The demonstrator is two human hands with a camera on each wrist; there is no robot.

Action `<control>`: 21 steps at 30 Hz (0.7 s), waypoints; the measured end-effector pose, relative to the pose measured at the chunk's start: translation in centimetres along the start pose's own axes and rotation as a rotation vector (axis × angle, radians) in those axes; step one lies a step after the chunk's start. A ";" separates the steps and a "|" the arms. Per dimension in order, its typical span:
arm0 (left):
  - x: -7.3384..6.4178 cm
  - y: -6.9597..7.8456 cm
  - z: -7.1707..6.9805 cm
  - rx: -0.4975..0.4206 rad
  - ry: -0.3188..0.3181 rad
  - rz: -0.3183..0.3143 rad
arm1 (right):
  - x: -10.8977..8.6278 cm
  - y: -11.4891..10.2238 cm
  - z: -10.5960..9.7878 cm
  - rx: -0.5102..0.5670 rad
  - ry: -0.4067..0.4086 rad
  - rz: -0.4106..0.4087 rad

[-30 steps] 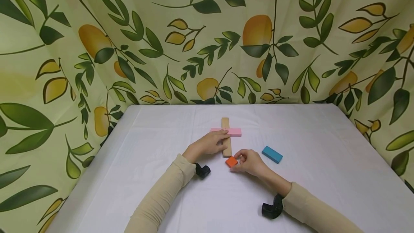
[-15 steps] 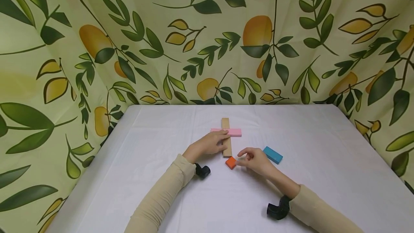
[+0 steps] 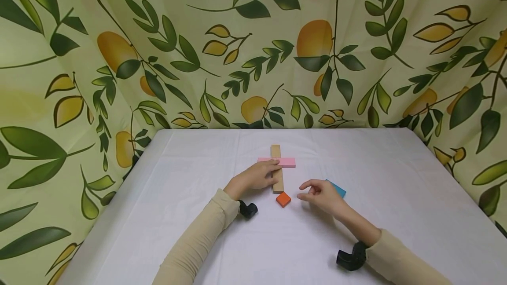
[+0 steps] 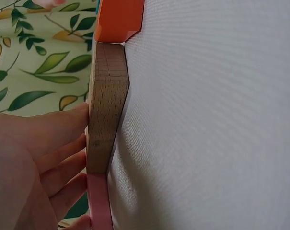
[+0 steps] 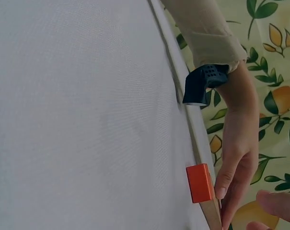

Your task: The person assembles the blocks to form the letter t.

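Observation:
My left hand [image 3: 257, 175] rests with extended fingers on a flat layout of blocks, touching the near wooden block [image 3: 279, 184] and the pink block [image 3: 288, 162]. The pink block lies crosswise, a further wooden piece [image 3: 275, 150] showing beyond it. At the near end sits a small orange block [image 3: 283, 199], turned cornerwise; in the left wrist view the orange block [image 4: 120, 21] is right at the wooden block's end [image 4: 109, 105]. To its right hovers my right hand [image 3: 322, 195], loosely curled and holding nothing, partly covering a blue block [image 3: 339, 189].
A white cloth covers the table [image 3: 190, 179], with a leaf-and-fruit patterned curtain [image 3: 222, 69] along its back edge and left side. Black wrist cameras hang under both wrists, the left one [image 3: 248, 210] and the right one [image 3: 351, 257] close over the cloth.
My right hand has let go of the orange block and drawn back to the right, now overlapping the blue block. The left hand has stayed on the wooden and pink blocks.

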State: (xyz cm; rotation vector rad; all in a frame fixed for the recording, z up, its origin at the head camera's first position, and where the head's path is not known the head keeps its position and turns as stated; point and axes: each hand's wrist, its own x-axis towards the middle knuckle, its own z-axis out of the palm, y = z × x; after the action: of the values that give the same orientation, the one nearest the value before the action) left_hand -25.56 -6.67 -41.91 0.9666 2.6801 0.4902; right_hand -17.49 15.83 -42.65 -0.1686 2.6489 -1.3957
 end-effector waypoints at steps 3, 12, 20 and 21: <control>0.1 0.0 0.0 0.006 0.003 -0.004 | -0.1 0.1 -0.5 -0.007 0.015 0.004; 0.1 -0.2 0.0 0.014 0.012 0.030 | -0.4 0.2 -1.8 -0.045 0.045 0.008; 0.1 -0.4 0.1 0.011 0.017 0.034 | -0.7 0.5 -2.9 -0.022 0.062 -0.010; 0.1 -0.4 0.1 0.009 0.016 0.033 | -0.8 0.6 -3.0 -0.022 0.066 -0.013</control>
State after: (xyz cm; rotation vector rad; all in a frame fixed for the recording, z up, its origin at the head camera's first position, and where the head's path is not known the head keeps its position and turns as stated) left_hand -25.80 -6.85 -42.14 1.0157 2.6865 0.4949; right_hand -17.29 18.69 -41.42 -0.1457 2.7215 -1.4006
